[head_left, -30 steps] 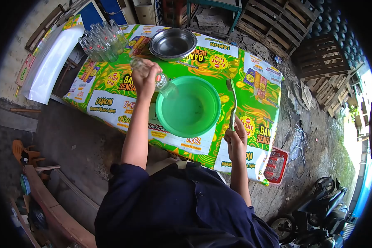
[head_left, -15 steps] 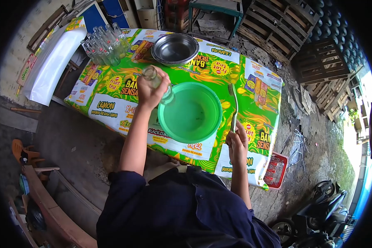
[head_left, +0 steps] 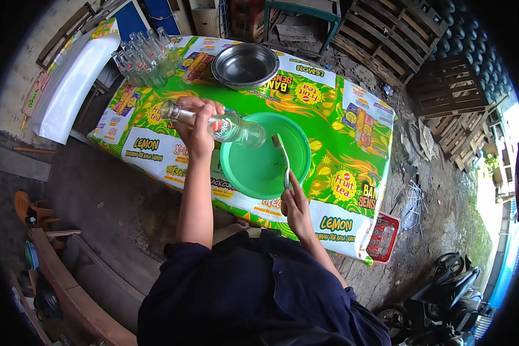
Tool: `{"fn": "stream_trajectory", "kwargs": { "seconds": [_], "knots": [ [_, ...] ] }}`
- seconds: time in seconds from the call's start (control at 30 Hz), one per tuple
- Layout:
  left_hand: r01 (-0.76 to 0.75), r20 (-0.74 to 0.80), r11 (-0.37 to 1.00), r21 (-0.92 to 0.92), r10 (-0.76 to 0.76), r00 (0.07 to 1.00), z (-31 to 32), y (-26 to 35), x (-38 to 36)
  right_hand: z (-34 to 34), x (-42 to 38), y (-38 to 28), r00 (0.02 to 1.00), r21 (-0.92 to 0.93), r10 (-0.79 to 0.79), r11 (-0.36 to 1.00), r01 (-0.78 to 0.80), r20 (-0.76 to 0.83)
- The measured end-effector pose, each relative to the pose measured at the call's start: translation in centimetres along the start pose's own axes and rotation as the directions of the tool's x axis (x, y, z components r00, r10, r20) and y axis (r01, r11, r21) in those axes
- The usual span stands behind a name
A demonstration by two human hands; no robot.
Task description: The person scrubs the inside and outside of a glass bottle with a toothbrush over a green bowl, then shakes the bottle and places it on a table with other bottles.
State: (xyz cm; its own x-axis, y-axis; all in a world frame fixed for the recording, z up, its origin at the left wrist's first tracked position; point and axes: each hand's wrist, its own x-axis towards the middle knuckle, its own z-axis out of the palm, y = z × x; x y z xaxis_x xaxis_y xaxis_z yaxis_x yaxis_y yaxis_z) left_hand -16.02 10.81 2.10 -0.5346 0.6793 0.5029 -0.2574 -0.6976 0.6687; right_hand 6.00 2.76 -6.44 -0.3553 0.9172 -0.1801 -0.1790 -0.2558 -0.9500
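Observation:
My left hand (head_left: pixel 199 128) is wrapped round a clear glass bottle (head_left: pixel 230 130) with a red and white label. The bottle lies nearly sideways, its neck to the left and its base over the left part of the green basin (head_left: pixel 259 171). In my right hand (head_left: pixel 296 205) is a long-handled brush (head_left: pixel 285 162), held by the lower handle with its bristles up near the bottle's base, a small gap apart. The basin stands on the table near its front edge and holds what looks like water.
A metal bowl (head_left: pixel 245 65) sits behind the basin on the patterned tablecloth (head_left: pixel 340 164). Several glass bottles (head_left: pixel 147 60) stand together at the table's back left. A red crate (head_left: pixel 383 237) is on the floor by the right corner.
The bottle has turned from steeply tilted to nearly sideways, its base now further right over the basin. My right hand has moved left, bringing the brush over the basin.

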Motion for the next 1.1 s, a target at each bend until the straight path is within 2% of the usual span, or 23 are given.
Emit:
{"fn": "stream_trajectory", "kwargs": {
  "seconds": [0.03, 0.1, 0.17, 0.3, 0.33, 0.43, 0.47, 0.57, 0.6, 0.63, 0.7, 0.73, 0.77, 0.8, 0.83, 0.93, 1.1],
  "knots": [
    [-0.004, 0.015, 1.0, 0.009, 0.004, 1.0, 0.2, 0.1, -0.4, 0.8, 0.5, 0.1, 1.0, -0.046, -0.015, 0.999, 0.016, 0.024],
    [-0.005, 0.054, 1.0, -0.014, 0.006, 0.999, 0.3, 0.0, -1.1, 1.4, 1.6, -0.7, 0.998, 0.1, 0.066, 0.993, -0.068, 0.021],
    [-0.012, 0.081, 0.999, -0.039, 0.015, 0.997, 0.9, -0.1, -1.6, 1.4, 2.0, -1.2, 0.997, 0.14, 0.066, 0.987, -0.073, 0.05],
    [-0.052, 0.069, 0.997, 0.064, 0.047, 0.997, 0.7, -0.4, -1.0, 1.3, -0.2, -0.5, 0.983, 0.166, 0.122, 0.976, -0.144, 0.135],
    [-0.035, 0.076, 0.999, 0.01, 0.034, 0.997, 0.6, -0.5, -1.0, 1.3, -0.2, -0.5, 0.983, 0.195, 0.117, 0.97, -0.144, 0.142],
    [-0.019, 0.093, 1.0, -0.023, 0.021, 0.995, 1.4, -0.9, -2.0, 1.2, 2.0, -1.8, 0.979, 0.252, 0.185, 0.947, -0.201, 0.083],
    [-0.057, 0.067, 0.998, 0.031, 0.054, 0.996, 1.5, -1.0, -1.9, 1.2, 2.3, -1.6, 0.98, 0.282, 0.161, 0.941, -0.189, 0.119],
    [-0.089, -0.118, 0.996, -0.03, 0.085, 0.989, 0.2, -1.1, 0.0, 0.7, 0.5, -1.1, 0.976, 0.18, 0.179, 0.963, -0.199, 0.121],
    [-0.105, -0.153, 0.995, 0.003, 0.104, 0.983, -0.4, -1.0, 0.6, 0.5, -0.1, -1.7, 0.966, 0.2, 0.207, 0.951, -0.236, 0.156],
    [-0.114, -0.144, 0.991, 0.073, 0.124, 0.982, -1.1, -1.0, 1.2, 0.0, -0.4, -1.6, 0.971, 0.196, 0.201, 0.955, -0.224, 0.128],
    [-0.135, -0.266, 0.99, 0.026, 0.137, 0.954, -1.9, -0.7, 2.1, -0.9, -0.8, -1.2, 0.98, 0.192, 0.186, 0.962, -0.196, 0.068],
    [-0.109, -0.33, 0.994, -0.007, 0.101, 0.939, -2.6, -0.6, 2.6, -1.2, -0.7, -1.5, 0.991, 0.094, 0.132, 0.986, -0.135, 0.035],
    [-0.084, -0.394, 0.996, -0.041, 0.061, 0.917, -3.4, -0.4, 3.0, -1.5, -0.6, -1.6, 0.993, 0.073, 0.117, 0.99, -0.118, 0.01],
    [-0.061, -0.41, 0.998, -0.034, 0.042, 0.911, -4.3, -0.2, 3.3, -1.7, -0.6, -1.8, 0.996, 0.058, 0.09, 0.994, -0.09, 0.001],
    [-0.012, -0.419, 0.995, -0.102, -0.032, 0.907, -5.0, 0.2, 3.7, -1.7, -0.7, -2.2, 0.998, 0.044, 0.063, 0.997, -0.063, -0.005],
    [0.083, -0.41, 0.967, -0.242, -0.179, 0.895, -6.2, 1.3, 4.4, -0.6, -1.3, -3.9, 1.0, 0.058, -0.003, 0.998, 0.003, -0.007],
    [0.161, -0.323, 0.921, -0.354, -0.282, 0.903, -5.8, 3.3, 4.5, 1.2, -2.2, -3.5, 0.995, -0.146, -0.103, 0.984, 0.104, 0.014]
  ]
}}
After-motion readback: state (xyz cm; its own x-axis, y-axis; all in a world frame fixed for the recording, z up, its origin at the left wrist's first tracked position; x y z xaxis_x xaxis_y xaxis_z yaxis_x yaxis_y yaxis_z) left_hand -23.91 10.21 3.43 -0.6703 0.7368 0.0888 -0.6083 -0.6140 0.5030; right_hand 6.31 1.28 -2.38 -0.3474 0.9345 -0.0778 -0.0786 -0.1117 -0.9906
